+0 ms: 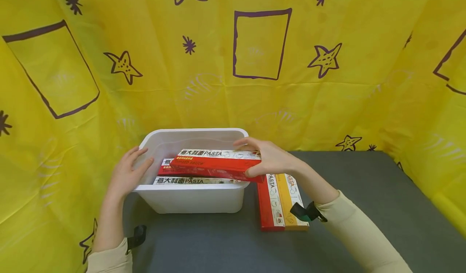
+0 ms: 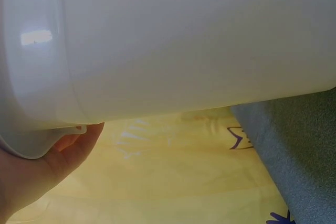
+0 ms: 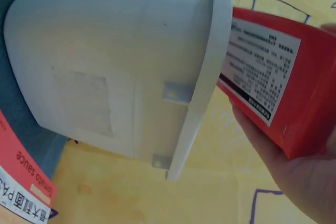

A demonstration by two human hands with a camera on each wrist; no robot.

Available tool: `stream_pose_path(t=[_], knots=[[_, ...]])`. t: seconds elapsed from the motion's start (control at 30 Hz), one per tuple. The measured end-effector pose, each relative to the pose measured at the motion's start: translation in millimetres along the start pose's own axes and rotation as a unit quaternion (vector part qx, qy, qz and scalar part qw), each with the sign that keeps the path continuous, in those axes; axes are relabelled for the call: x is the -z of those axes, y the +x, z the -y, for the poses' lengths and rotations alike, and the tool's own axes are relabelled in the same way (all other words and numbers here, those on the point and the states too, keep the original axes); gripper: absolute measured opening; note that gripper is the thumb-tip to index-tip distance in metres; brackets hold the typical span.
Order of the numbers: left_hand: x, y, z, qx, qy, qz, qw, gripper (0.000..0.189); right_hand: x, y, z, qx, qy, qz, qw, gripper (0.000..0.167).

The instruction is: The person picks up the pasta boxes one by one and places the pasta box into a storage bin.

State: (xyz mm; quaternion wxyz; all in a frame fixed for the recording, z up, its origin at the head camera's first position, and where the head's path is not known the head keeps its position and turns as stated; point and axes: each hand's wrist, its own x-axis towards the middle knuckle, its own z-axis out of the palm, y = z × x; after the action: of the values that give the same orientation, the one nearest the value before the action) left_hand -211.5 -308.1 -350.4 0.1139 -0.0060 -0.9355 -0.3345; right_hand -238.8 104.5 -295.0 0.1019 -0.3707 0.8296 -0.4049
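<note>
My right hand grips the right end of a red pasta box marked tomato sauce. That box slants above the white plastic bin, its right end over the rim. In the right wrist view, the held box's printed underside shows beside the bin wall. My left hand holds the bin's left rim, thumb on the inner side; the left wrist view shows fingers beneath the rim. Inside the bin lie another red pasta box and a pasta box with a white printed face, both partly hidden.
Right of the bin, a red pasta box and a yellow pasta box lie side by side on the dark grey table. A yellow patterned cloth hangs behind and at both sides.
</note>
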Motion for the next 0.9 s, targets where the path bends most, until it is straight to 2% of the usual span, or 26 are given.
stream_pose_path(t=[0.1,0.3,0.5,0.6,0.67,0.77,0.9], knots=[[0.1,0.2,0.3,0.000,0.001,0.000,1.0000,0.063,1.4,11.0,-0.6,0.012,-0.001,0.034,0.9993,0.069],[-0.6,0.7,-1.2,0.022,-0.006,0.008,0.9997,0.066,-1.7,32.2,0.0,0.025,-0.013,0.083,0.9961,0.068],[-0.6,0.9,-3.5,0.011,-0.003,0.004,0.9999,0.065,-10.2,53.6,-2.5,0.042,0.007,0.128,0.9909,0.074],[-0.5,0.4,-3.8,0.014,-0.007,0.006,0.9999,0.065,-17.3,62.4,-4.2,0.060,-0.012,0.147,0.9873,0.077],[-0.1,-0.2,-4.0,0.019,-0.011,0.008,0.9997,0.066,-22.1,65.8,-3.9,0.074,-0.023,0.139,0.9873,0.074],[0.5,-0.6,-4.1,0.019,-0.015,0.006,0.9997,0.065,-26.5,66.6,-3.5,0.096,-0.056,0.099,0.9888,0.069],[1.7,-2.4,-2.9,0.015,-0.014,0.002,0.9998,0.065,-27.6,58.8,-5.5,0.113,-0.065,0.038,0.9907,0.063]])
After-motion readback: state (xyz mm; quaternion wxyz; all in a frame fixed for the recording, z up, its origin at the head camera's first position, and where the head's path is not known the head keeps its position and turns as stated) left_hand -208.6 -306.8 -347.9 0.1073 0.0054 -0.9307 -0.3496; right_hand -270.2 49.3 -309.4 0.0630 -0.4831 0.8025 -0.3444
